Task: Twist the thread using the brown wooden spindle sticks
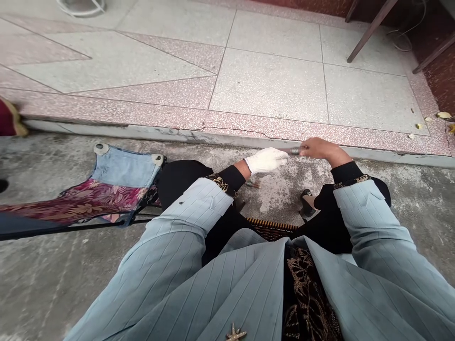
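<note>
My left hand (267, 160), in a white knitted glove, is closed around a thin brown stick (284, 150) held level in front of my knees. A band of grey, wire-like coil (295, 150) is wrapped round the stick between my two hands. Right beside this coil, my bare right hand (317, 148) has its fingertips pinched together at the stick's far end. Blur hides exactly what those fingertips grip. Below my left wrist, a short thin object (253, 184) lies on the concrete.
A low folding chair (117, 189) with denim and floral cloth stands at my left. Ahead, a raised step (159, 135) runs across, with terrazzo tiles (270, 85) behind it. Wooden legs (371, 31) rise at the upper right. A woven seat edge (272, 222) shows beneath me.
</note>
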A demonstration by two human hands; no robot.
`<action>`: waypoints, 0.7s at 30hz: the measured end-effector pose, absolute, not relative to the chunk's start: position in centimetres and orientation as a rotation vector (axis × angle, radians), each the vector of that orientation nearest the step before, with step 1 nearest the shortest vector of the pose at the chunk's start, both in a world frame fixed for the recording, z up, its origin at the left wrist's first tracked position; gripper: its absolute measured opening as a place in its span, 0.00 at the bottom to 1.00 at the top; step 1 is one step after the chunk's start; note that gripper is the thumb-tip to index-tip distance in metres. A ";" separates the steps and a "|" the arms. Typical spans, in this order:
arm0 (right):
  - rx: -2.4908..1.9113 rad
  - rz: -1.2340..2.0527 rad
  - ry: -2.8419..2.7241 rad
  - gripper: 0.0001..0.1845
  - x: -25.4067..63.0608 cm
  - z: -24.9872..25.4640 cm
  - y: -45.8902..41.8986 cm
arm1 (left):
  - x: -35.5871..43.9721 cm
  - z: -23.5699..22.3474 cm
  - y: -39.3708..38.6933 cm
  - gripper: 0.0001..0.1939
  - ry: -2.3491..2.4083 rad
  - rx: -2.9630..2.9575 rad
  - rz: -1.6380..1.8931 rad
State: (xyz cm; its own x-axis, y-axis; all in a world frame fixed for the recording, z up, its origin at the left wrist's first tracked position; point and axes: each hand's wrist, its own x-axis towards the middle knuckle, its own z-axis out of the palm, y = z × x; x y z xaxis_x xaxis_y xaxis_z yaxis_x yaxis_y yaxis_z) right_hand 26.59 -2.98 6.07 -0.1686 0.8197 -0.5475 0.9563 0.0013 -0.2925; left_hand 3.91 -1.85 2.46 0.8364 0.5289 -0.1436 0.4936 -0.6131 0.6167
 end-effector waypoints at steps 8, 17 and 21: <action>1.284 -2.036 2.158 0.22 27.4 8.2 -4.0 | 2.9 3.2 -0.8 0.13 0.632 1.940 0.244; 2.280 -2.158 2.253 0.19 28.2 9.2 -3.9 | 3.8 3.5 -2.0 0.12 0.558 1.650 0.318; 2.307 -2.112 2.226 0.19 28.0 8.3 -3.4 | 3.6 4.0 -2.0 0.10 0.581 1.695 0.322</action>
State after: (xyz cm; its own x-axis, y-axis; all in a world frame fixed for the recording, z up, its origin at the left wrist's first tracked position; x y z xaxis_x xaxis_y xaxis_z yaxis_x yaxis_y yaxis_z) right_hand 28.00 -3.38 8.33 -0.1286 0.9688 -0.2118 0.2621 -0.1728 -0.9494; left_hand 3.64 -1.95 3.96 0.8339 0.5421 -0.1035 0.1991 -0.1205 0.9726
